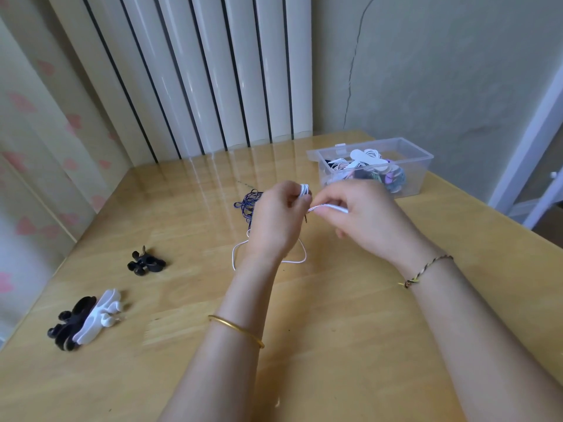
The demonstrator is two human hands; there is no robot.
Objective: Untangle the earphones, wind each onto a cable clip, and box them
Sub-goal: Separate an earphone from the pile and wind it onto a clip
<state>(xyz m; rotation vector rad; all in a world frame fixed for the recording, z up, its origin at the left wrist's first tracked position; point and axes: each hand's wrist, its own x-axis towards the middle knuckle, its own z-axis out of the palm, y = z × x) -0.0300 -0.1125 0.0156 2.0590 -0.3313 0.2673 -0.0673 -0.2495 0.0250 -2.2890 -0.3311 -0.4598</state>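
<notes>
My left hand (275, 216) grips a cable clip with white earphone cable coiled on it (305, 189), held above the table's middle. My right hand (356, 213) pinches a stretch of the same white cable (330, 207) just right of the clip. A slack loop of that cable (300, 260) hangs down and lies on the wood beneath my left wrist. A tangled dark blue earphone (247, 204) lies on the table behind my left hand, partly hidden by it. The clear plastic box (417, 158) at the back right holds several wound earphones.
Spare cable clips lie on the left of the wooden table (335, 330): one black clip (145, 262), and nearer the front a white clip (99, 316) overlapping black ones (68, 325). Vertical white panels (213, 71) stand behind the table; a curtain hangs at left.
</notes>
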